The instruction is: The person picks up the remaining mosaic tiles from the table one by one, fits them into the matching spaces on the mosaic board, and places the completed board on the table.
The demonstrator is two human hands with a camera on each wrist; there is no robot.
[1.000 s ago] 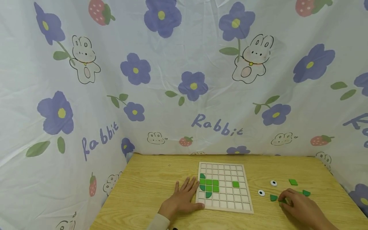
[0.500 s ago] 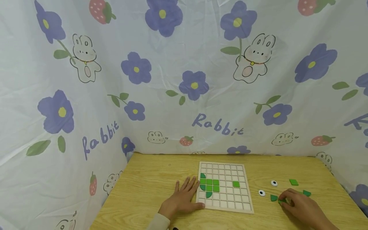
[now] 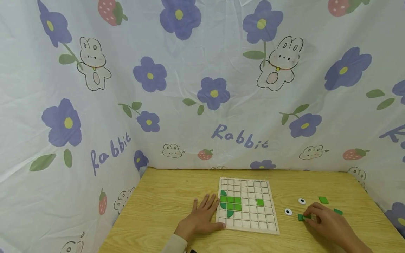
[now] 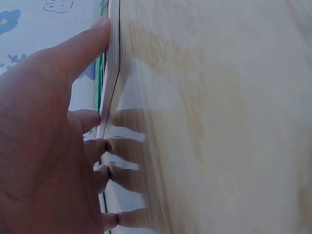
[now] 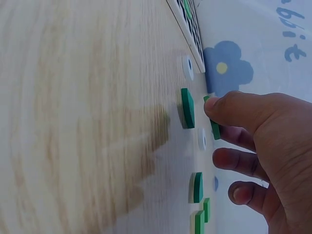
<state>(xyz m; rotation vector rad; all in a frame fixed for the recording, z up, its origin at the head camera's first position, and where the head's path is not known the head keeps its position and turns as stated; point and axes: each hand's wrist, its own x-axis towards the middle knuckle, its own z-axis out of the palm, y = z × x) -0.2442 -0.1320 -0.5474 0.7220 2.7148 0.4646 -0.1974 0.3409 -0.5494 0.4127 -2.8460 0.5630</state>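
A pale wooden grid board (image 3: 250, 222) lies on the table, with several bright green square tiles (image 3: 230, 207) and dark green quarter-round tiles (image 3: 230, 213) in its cells. My left hand (image 3: 200, 218) rests flat at the board's left edge, fingers spread and thumb on the near corner; its thumb (image 4: 90, 46) touches the rim. My right hand (image 3: 329, 222) pinches a green tile (image 5: 214, 124) between thumb and fingers, raised off the table. Just left of those fingers lies a dark green tile (image 3: 300, 217), partly covered in the head view.
Two white eye discs (image 3: 302, 201) (image 3: 288, 212) lie right of the board. A bright green square (image 3: 323, 200) and another dark green tile (image 3: 338, 211) lie beyond the right hand. A curtain (image 3: 177, 105) printed with rabbits and flowers hangs behind the wooden table (image 3: 167, 189).
My right hand has shifted slightly left and up with a green tile between its fingertips, now overlapping the neighbouring dark green tile in the head view. The left hand has stayed in place.
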